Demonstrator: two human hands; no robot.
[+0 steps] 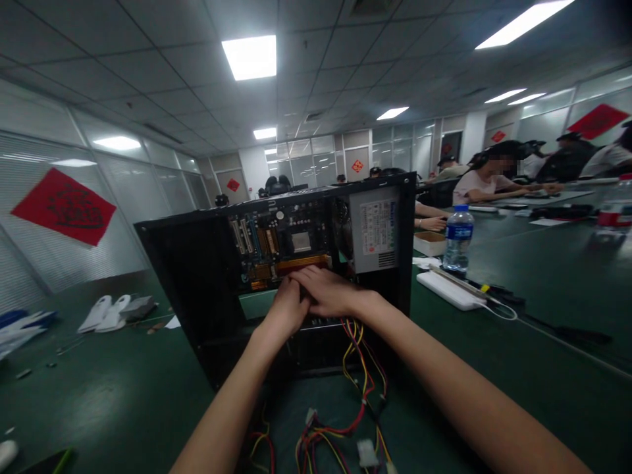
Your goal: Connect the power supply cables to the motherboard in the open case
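A black computer case [180, 283] stands on the table with its open side towards me. Inside are a motherboard [309, 224] and, at the upper right, a silver power supply [378, 230]. My left hand [289, 304] and my right hand [328, 289] meet at the board's lower edge, just below the orange memory slots [303, 264]. The right fingers reach over the left hand. Both hands look closed with fingers bent together; whatever lies under the fingertips is hidden. Red and yellow power cables [363, 388] hang out of the case below my right hand.
Loose white connectors [367, 453] lie in front of the case. To the right are a water bottle [458, 240], a white power bank [449, 291] with a cable, and a small box [428, 243]. Left are white objects [106, 313]. Other people [486, 174] sit further back.
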